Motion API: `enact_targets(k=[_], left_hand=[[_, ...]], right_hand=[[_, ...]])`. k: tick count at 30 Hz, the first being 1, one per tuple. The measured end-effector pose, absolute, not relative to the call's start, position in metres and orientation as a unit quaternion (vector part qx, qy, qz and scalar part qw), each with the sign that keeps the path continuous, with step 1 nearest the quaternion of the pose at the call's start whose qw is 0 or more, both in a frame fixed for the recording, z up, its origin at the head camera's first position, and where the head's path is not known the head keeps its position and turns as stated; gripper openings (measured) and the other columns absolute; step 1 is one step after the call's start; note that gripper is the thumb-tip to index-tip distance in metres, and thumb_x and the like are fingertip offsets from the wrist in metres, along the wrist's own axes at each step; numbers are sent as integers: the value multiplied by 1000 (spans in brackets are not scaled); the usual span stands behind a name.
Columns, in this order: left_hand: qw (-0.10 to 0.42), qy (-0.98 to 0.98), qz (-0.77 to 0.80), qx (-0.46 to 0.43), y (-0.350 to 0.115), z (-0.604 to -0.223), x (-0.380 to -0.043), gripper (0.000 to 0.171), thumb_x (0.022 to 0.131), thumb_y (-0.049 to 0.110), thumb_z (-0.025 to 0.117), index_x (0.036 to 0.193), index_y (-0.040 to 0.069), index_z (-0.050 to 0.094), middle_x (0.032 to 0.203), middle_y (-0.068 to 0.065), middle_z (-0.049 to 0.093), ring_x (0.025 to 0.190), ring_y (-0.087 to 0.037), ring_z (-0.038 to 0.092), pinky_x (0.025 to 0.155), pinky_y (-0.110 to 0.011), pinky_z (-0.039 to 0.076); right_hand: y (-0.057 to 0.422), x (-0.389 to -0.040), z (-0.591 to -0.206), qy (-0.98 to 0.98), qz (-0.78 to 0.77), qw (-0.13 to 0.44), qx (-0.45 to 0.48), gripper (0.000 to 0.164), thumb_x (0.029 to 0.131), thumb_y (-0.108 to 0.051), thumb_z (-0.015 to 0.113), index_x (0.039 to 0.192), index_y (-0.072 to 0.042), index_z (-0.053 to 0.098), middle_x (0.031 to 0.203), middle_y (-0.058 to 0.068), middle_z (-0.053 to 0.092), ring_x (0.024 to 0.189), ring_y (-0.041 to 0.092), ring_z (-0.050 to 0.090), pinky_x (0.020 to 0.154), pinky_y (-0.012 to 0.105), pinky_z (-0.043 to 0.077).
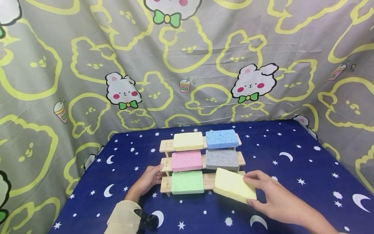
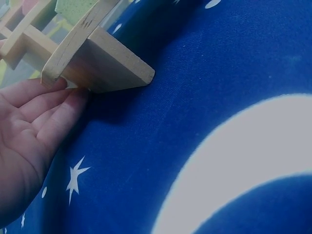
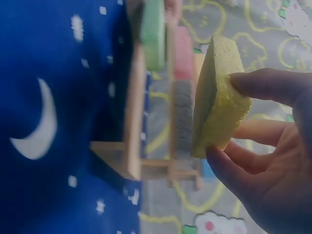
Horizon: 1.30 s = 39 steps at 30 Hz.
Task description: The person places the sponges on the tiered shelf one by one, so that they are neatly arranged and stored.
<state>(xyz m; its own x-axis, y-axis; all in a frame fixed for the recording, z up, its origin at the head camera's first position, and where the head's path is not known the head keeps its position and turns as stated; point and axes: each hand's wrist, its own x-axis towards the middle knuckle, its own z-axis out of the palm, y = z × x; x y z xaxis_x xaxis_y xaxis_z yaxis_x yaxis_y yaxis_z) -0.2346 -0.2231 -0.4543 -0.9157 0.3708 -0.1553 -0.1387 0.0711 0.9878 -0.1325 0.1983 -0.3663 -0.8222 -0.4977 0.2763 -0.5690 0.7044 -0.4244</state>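
My right hand [image 1: 274,195] pinches a pale yellow sponge [image 1: 233,185] by its right end, thumb on one edge and fingers on the other. The sponge is tilted at the right part of the front tier of a three-tier wooden rack [image 1: 166,184]; in the right wrist view the held yellow sponge [image 3: 219,97] stands apart from the plank. At the rack's left end my left hand [image 1: 149,180] grips the wood, its thumb by the middle tier; in the left wrist view its fingers [image 2: 63,114] touch the side leg. A green sponge [image 1: 187,182] lies left on the front tier.
The middle tier carries a pink sponge [image 1: 186,161] and a grey sponge [image 1: 222,158]. On the back tier lie another yellow sponge [image 1: 188,141] and a blue sponge [image 1: 222,138]. A dark blue cloth [image 1: 122,175] with moons and stars covers the table, before a patterned curtain [image 1: 204,42].
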Motion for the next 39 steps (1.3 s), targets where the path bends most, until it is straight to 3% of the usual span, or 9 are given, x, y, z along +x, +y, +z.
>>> enact_targets(k=[14,25,39], left_hand=[[184,714,672,76,-220,-453,-233,64,101,38,37,129,-19,41,118,-26,60,96,-16,66,83,-36,55],[182,719,667,70,-219,-449,-231,62,101,36,37,129,-19,41,118,-27,60,97,-18,66,84,-37,54],[187,699,685,86,-221,-452,-231,60,102,33,37,128,-20,41,118,-26,61,98,-17,65,85,-37,54]], right_hand=[[184,-157,-403,-914,263,49,306,44,76,-18,76,116,-3,64,121,6,55,107,26,56,81,41,50],[177,-162,-412,-914,246,99,307,43,76,-5,71,118,0,63,130,16,54,116,35,54,88,49,49],[172,-166,-416,-918,243,117,290,42,74,-1,71,116,-1,64,127,15,56,116,34,54,90,47,49]])
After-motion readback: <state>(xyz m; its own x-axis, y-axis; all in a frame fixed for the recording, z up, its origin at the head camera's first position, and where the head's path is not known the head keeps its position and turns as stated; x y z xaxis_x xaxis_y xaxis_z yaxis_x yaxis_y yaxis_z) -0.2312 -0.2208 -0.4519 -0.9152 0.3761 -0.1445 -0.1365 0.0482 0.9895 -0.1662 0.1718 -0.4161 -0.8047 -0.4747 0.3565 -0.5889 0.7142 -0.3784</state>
